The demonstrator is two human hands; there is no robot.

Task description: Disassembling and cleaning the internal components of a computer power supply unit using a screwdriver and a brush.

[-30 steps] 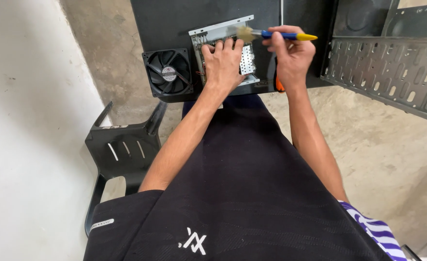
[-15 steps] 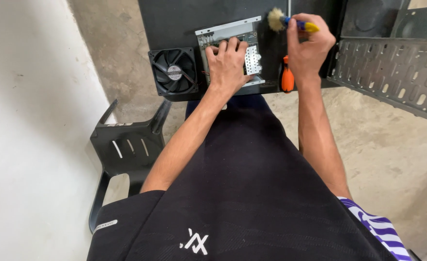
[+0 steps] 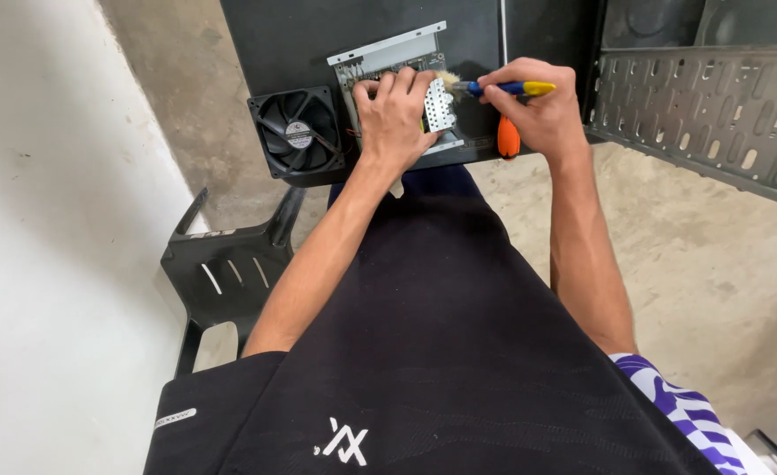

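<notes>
My left hand presses flat on a small metal-framed circuit unit that lies on a black panel. My right hand grips a paintbrush with a blue and yellow handle. Its pale bristles touch the unit's perforated metal plate right beside my left fingers. An orange screwdriver handle sits on the panel just under my right hand.
A black cooling fan lies at the panel's left edge. A grey perforated metal chassis stands at the right. A black plastic chair is by the white wall at the left. Concrete floor below.
The brush has come down from above the panel's far side to the unit's metal plate. My left hand stays on the unit.
</notes>
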